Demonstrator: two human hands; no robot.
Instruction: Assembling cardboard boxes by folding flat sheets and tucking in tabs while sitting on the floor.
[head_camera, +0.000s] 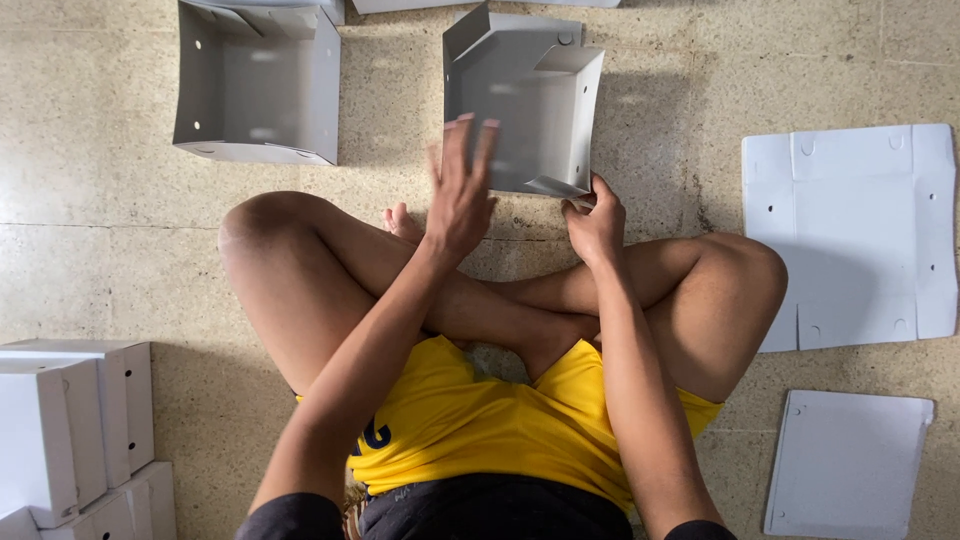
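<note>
**Half-folded grey cardboard box, open on the floor between two hands**

The half-folded grey cardboard box (525, 105) stands on the speckled stone floor (90, 260) just ahead of our crossed legs (500, 300), its open side turned toward us and nothing inside it. Its walls are partly raised and one corner flap juts up at the top left; its long axis runs roughly away from us, leaning slightly to the right.

Largest of the pieces around it, a flat white die-cut cardboard sheet (860, 230) lies unfolded to the right, well apart from the box. A second grey folded box (258, 85) sits to the left, open and empty too. Between these the floor is bare. A smaller flat white sheet (848, 460) lies at lower right, and a stack of closed white boxes (80, 430) fills the lower left corner.

Our left hand (460, 195) is spread wide, fingers straight, over the near left wall of the box; whether it touches we cannot tell. Our right hand (597, 225) is narrowed, pinching the box's near right corner flap.
</note>
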